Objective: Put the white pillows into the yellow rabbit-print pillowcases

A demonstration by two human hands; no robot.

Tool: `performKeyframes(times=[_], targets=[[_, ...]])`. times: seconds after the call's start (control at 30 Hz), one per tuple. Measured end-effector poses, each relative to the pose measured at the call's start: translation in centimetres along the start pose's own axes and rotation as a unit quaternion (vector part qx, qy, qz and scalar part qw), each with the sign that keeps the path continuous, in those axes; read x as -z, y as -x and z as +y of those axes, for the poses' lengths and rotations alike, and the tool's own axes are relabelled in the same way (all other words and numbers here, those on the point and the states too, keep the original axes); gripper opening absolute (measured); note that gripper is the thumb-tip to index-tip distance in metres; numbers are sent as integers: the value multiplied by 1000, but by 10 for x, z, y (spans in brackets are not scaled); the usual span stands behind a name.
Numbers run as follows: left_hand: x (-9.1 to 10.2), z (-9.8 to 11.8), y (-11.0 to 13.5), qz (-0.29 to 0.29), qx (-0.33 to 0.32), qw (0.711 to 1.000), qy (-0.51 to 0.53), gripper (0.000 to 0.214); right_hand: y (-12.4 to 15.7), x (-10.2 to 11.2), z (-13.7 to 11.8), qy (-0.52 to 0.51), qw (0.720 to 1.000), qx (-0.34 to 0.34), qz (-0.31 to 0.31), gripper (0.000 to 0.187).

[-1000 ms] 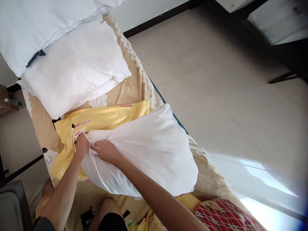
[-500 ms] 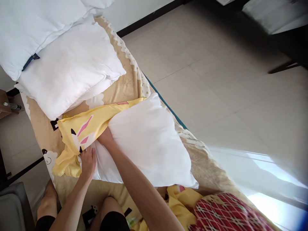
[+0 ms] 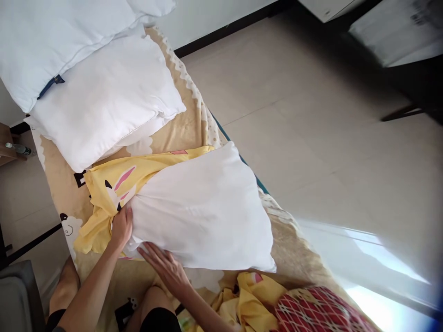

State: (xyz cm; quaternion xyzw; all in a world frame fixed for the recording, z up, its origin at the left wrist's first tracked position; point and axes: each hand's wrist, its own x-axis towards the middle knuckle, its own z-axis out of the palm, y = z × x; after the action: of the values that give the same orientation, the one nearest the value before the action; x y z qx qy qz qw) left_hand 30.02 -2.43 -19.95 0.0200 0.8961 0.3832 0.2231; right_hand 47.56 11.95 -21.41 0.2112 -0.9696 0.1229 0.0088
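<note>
A white pillow [image 3: 204,212] lies flat on the bed, its left end tucked partly into a yellow pillowcase [image 3: 100,184] printed with pink-eared rabbits. My left hand [image 3: 122,227] is closed on the pillowcase's edge at the pillow's near left corner; its fingertips are hidden in the cloth. Against the pillow's near edge, just right of that corner, rests my right hand [image 3: 168,269], fingers stretched out and holding nothing. The far part of the pillowcase stretches along the pillow's far side.
More white pillows [image 3: 114,97] are piled at the bed's head. A tan blanket [image 3: 294,244] covers the bed. Near my knees lie yellow cloth [image 3: 259,299] and a red patterned cloth [image 3: 314,309]. A bottle [image 3: 19,148] stands at far left; a grey chair [image 3: 20,295] is lower left.
My right hand has come out from under the pillowcase and moved down to the pillow's near edge. The left hand stays at the corner. The pillow's left end looks more gathered.
</note>
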Motion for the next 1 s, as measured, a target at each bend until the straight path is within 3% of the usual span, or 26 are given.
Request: performKeyframes(times=[0.07, 0.13, 0.3, 0.4, 0.47, 0.6, 0.63, 0.7, 0.77, 0.87, 1.0], targets=[[1, -4, 10, 7, -13, 1000, -6, 56, -19, -19, 16, -10, 1000, 8, 14, 65], [0, -7, 17, 33, 14, 999, 0, 58, -46, -23, 33, -21, 999, 28, 27, 54], [-13, -5, 14, 114, 165, 972, 124, 75, -106, 1, 58, -47, 999, 17, -2, 30], [-17, 0, 6, 148, 181, 949, 209, 72, -134, 18, 68, -73, 997, -8, -18, 21], [-10, -1, 9, 169, 176, 943, 224, 62, -150, 27, 75, -98, 995, -21, -28, 22], [17, -20, 39, 201, 82, 960, 176, 45, -175, 32, 85, -142, 986, -48, -75, 25], [23, -27, 48, 208, 87, 960, 164, 43, -179, 31, 87, -147, 984, -51, -85, 26], [26, -43, 61, 197, 159, 954, 157, 43, -185, 28, 89, -154, 982, -53, -94, 27], [19, -54, 65, 151, 241, 943, 171, 42, -187, 25, 89, -158, 981, -54, -99, 27], [-6, -61, 50, 92, 278, 935, 202, 35, -186, 22, 88, -161, 980, -54, -108, 28], [-38, -60, 22, 130, 312, 915, 220, 20, -185, 21, 89, -161, 978, -56, -120, 29]])
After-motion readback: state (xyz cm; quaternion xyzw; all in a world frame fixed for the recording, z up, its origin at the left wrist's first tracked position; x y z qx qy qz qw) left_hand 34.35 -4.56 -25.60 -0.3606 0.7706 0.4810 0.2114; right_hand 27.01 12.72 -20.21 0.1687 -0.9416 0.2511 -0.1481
